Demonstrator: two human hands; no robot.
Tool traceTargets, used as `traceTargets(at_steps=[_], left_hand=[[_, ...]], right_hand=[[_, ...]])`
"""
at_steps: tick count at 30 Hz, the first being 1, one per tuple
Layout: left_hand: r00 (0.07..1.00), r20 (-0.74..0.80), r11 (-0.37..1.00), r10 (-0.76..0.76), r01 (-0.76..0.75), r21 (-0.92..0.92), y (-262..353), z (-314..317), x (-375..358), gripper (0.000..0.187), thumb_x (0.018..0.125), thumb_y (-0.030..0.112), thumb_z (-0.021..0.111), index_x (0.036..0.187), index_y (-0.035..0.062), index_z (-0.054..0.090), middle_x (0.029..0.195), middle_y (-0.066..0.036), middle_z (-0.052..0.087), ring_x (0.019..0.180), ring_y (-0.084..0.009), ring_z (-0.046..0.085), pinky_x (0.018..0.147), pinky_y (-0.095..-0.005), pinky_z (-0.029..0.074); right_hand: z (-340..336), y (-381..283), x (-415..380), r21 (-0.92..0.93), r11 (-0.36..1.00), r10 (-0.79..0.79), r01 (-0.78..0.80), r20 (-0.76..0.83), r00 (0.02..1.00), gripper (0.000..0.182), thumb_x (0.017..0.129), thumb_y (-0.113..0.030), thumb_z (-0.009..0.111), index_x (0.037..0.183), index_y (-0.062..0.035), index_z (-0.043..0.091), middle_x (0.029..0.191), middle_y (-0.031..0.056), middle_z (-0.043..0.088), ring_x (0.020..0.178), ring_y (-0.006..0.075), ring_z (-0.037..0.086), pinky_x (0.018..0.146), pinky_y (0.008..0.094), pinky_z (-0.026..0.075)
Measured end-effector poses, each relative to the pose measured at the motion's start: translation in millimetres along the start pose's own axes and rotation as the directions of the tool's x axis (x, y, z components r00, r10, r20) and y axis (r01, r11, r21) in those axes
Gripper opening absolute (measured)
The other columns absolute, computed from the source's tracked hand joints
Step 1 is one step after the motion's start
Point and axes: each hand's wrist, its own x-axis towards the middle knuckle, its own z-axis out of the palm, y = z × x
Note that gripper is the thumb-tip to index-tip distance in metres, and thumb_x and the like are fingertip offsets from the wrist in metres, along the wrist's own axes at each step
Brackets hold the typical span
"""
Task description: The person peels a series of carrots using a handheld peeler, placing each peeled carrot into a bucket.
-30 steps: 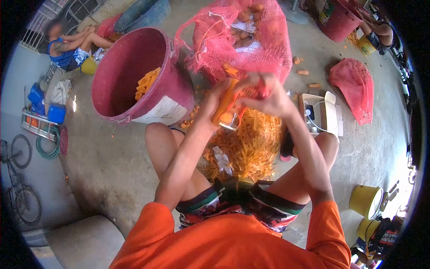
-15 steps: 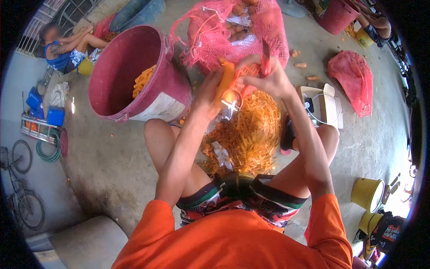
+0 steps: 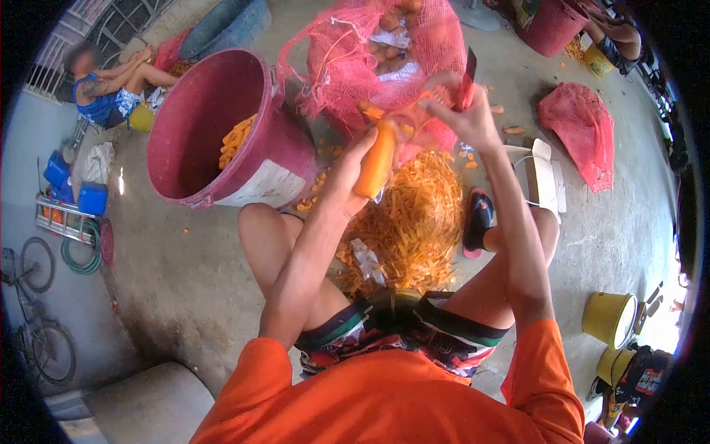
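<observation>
A peeled orange carrot [image 3: 377,161] is in my left hand [image 3: 346,177], its fingers wrapped round it. My right hand [image 3: 470,118] grips a red-handled knife [image 3: 467,81], blade pointing up. A blurred reddish tool, partly hidden, shows between the right fingers and the carrot. Below both hands lies a heap of orange peelings [image 3: 421,229] between my legs, with a scrap of white paper [image 3: 366,260] on it. Beyond the hands stands a pink mesh sack [image 3: 340,63] of unpeeled carrots.
At the left, a large maroon tub [image 3: 285,148] holds peeled carrots [image 3: 237,140]. A cardboard box [image 3: 543,177] and a pink sack [image 3: 580,126] lie at the right. Yellow buckets [image 3: 608,318] stand farther right. One person [image 3: 111,92] sits back left, another [image 3: 617,41] back right.
My right hand has moved right and away from the carrot, and the knife has swung right with it. The carrot in my left hand has shifted slightly lower and shows more fully.
</observation>
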Motion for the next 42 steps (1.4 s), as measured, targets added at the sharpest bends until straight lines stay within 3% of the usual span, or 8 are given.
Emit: traceTargets(at_steps=[4,9,18,20,23,30,35,42], left_hand=[[0.997,-0.063,0.999,0.048,-0.049,-0.007,0,9,1,0.035,0.104,0.034,0.056,0.132,0.0116,0.055,0.111,-0.006,0.067,0.091,-0.0159,0.068,0.068,-0.031,0.059],[1.0,0.011,0.99,-0.017,0.016,0.14,6,3,-10,0.039,0.105,0.037,0.054,0.131,0.0094,0.057,0.106,-0.006,0.069,0.088,-0.0153,0.069,0.063,-0.0266,0.057],[0.995,-0.065,0.996,0.074,-0.07,0.063,5,8,-16,0.039,0.102,0.038,0.06,0.127,0.0069,0.06,0.103,-0.007,0.068,0.084,-0.0164,0.067,0.062,-0.0291,0.056],[0.999,-0.042,0.999,-0.026,0.028,0.038,4,-2,-16,0.041,0.103,0.038,0.058,0.13,0.0069,0.058,0.104,-0.007,0.066,0.086,-0.0169,0.067,0.063,-0.0294,0.057],[0.999,-0.019,0.997,-0.037,0.038,0.062,5,4,-15,0.041,0.104,0.037,0.057,0.133,0.0088,0.056,0.105,-0.007,0.065,0.087,-0.0171,0.067,0.064,-0.0297,0.058],[0.996,-0.073,0.998,0.052,-0.048,0.046,0,6,-12,0.039,0.105,0.035,0.056,0.133,0.0087,0.056,0.108,-0.008,0.067,0.088,-0.0162,0.068,0.064,-0.0312,0.058],[0.998,-0.015,0.998,-0.066,0.066,0.006,7,7,-14,0.039,0.105,0.036,0.055,0.131,0.0072,0.057,0.103,-0.009,0.066,0.084,-0.0196,0.067,0.062,-0.0308,0.057],[0.992,-0.125,0.999,0.005,-0.01,-0.038,2,21,-16,0.041,0.104,0.035,0.056,0.13,0.0041,0.057,0.1,-0.011,0.066,0.082,-0.0207,0.067,0.061,-0.0315,0.057]], right_hand=[[31,-34,-18,-0.134,0.968,-0.15,0.214,0.377,0.914,0.019,0.086,0.0,0.076,0.103,-0.001,0.07,0.091,0.0034,0.07,0.085,0.0114,0.067,0.076,0.0287,0.055],[-4,8,3,-0.1,0.995,-0.029,0.03,0.007,1.0,0.019,0.087,-0.001,0.076,0.104,0.0011,0.069,0.094,0.0036,0.072,0.086,0.012,0.067,0.079,0.0289,0.055],[30,-27,-13,-0.076,0.978,-0.164,0.195,0.294,0.941,0.023,0.079,-0.006,0.082,0.099,-0.0007,0.073,0.096,0.0061,0.073,0.085,0.0156,0.068,0.078,0.03,0.054],[10,-5,-6,0.187,0.972,0.138,-0.145,0.049,0.989,0.024,0.081,-0.005,0.081,0.103,-0.0012,0.072,0.098,0.0064,0.073,0.087,0.0158,0.068,0.08,0.0314,0.055],[-20,22,4,-0.079,0.996,0.037,-0.043,-0.078,0.996,0.023,0.083,-0.005,0.08,0.104,-0.0006,0.072,0.101,0.007,0.073,0.089,0.016,0.069,0.08,0.0318,0.055],[29,-19,-18,-0.116,0.973,-0.155,0.198,0.304,0.94,0.021,0.083,-0.005,0.08,0.103,-0.0021,0.073,0.099,0.0069,0.073,0.088,0.0142,0.068,0.076,0.0277,0.055],[-15,17,-1,-0.097,0.994,0.041,-0.047,-0.067,0.997,0.014,0.085,-0.002,0.077,0.098,-0.0011,0.072,0.102,0.0063,0.074,0.092,0.0138,0.069,0.081,0.0269,0.055],[25,-28,-19,-0.05,0.991,-0.108,0.123,0.243,0.964,0.021,0.083,-0.006,0.08,0.104,-0.0029,0.074,0.106,0.0086,0.075,0.097,0.0142,0.069,0.085,0.0294,0.055]])
